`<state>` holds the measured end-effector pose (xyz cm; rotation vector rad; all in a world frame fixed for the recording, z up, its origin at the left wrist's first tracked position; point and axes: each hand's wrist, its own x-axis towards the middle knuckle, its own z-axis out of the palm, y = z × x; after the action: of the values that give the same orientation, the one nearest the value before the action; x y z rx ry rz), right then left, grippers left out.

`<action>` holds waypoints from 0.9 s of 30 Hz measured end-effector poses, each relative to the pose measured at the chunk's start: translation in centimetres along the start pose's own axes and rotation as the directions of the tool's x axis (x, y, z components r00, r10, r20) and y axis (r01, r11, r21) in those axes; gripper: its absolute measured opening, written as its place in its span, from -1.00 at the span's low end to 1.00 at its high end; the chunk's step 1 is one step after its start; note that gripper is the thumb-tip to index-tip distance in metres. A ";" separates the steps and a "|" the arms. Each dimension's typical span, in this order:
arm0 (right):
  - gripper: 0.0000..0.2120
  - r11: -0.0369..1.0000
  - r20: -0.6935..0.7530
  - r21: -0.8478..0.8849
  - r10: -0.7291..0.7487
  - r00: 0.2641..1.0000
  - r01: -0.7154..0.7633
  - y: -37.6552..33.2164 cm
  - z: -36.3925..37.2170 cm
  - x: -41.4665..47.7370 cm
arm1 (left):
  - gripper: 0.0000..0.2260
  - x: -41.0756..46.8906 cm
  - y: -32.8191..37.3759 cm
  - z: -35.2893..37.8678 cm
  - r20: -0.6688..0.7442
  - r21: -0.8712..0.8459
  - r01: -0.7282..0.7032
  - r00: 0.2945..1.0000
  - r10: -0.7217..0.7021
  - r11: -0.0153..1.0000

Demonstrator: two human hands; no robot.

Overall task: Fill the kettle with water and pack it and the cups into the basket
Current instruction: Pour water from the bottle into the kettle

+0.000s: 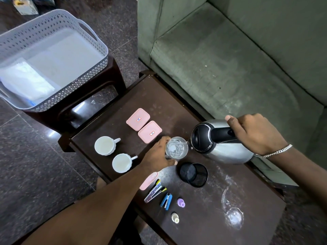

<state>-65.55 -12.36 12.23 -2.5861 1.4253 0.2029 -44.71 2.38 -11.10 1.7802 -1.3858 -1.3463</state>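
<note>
A steel kettle [224, 152] with a black lid and handle is tilted to the left over the dark table, my right hand [254, 133] closed round its handle. A thin stream of water runs from its spout into a clear glass [177, 147]. My left hand [157, 152] grips that glass from the left side. Two white cups [105, 145] [122, 162] stand empty at the table's left end. The grey perforated basket [85, 27] sits on a brown stool at the far left, with a white cloth or packet inside.
Two pink lidded boxes [144, 125] lie behind the glass, a third pink box [148, 181] under my left forearm. A black mesh cup [193, 174], staplers [154, 190], small bottles and another clear glass [233, 216] stand nearer me. A green sofa [230, 59] borders the table's far side.
</note>
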 end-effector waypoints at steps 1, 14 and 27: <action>-0.40 0.999 0.000 0.030 0.013 1.000 -0.013 0.4 0.1 0.0 | -0.27 0.1 0.0 0.0 0.005 0.000 0.002 1.000 -0.002 1.000; -0.39 0.847 -0.016 0.422 0.363 0.932 -0.322 5.0 -0.2 -0.7 | 0.29 -0.6 0.5 -0.5 0.056 -0.079 0.044 0.998 -0.040 0.996; -0.44 0.588 -0.106 0.787 0.431 0.896 -0.189 0.5 -2.7 3.5 | 0.12 -0.5 6.6 -8.7 -0.200 -0.178 -0.287 0.947 0.251 0.941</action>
<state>-64.07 -16.12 14.14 -1.6799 1.5876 -0.6443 -39.56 -0.98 -2.13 1.4732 -1.2909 -1.1143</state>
